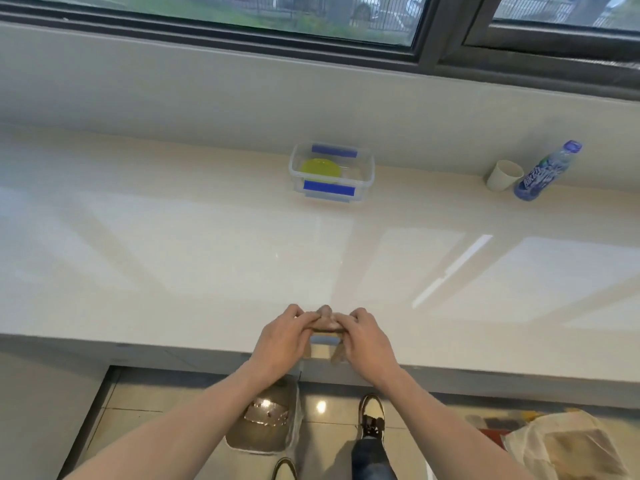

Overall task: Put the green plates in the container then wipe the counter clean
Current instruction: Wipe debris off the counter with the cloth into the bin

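Holding a bunched grey-brown cloth point(325, 322) between them, the left hand point(282, 337) and right hand point(363, 337) meet at the near edge of the pale glossy desk point(173, 254). Each hand's grip is pinched on one end of the cloth, fingers curled over it, and a loose part of the cloth hangs down below the hands over the desk's front edge.

Well apart from the hands, toward the back wall, stands a clear plastic container point(365, 168) with blue clips on its near and far sides. Green plates point(320, 169) lie inside it, toward its left end; how many are stacked there I cannot tell.

Far to the right, against the wall, a white paper cup point(504, 174) leans just beside a blue-labelled bottle point(549, 171), which tilts toward the wall.

Below the desk, the tiled floor point(325, 431) shows a shoe point(372, 415) and a plastic bag point(568, 445) at the right.
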